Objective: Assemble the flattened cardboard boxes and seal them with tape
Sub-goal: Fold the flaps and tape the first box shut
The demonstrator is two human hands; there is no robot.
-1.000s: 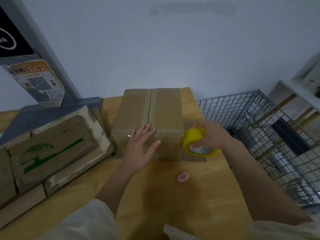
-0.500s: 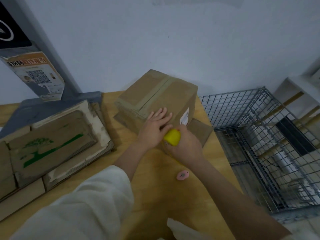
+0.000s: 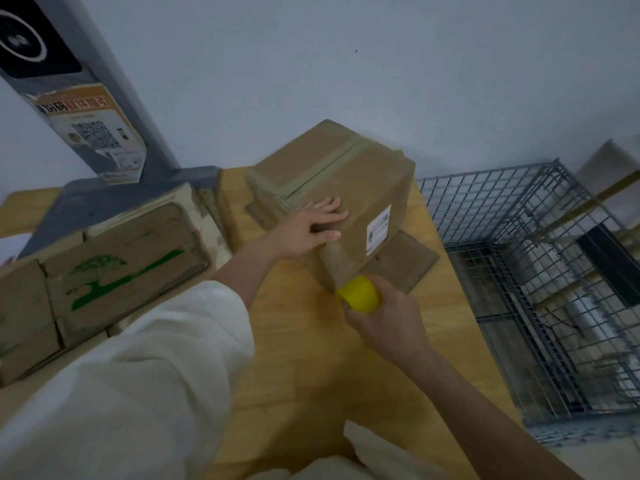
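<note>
The taped cardboard box point(image 3: 332, 188) sits tilted on the wooden table point(image 3: 311, 368), its tape seam running from near left to far right. The left hand point(image 3: 304, 230) presses flat, fingers straight, on its side. The right hand point(image 3: 388, 317) grips a yellow tape roll point(image 3: 358, 298) at the box's near corner.

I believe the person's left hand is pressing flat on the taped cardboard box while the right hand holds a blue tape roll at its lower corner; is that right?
Not quite: in the head view the tape roll is yellow, not blue. The left hand does press flat on the cardboard box, and the right hand holds the roll at its lower corner.
</note>
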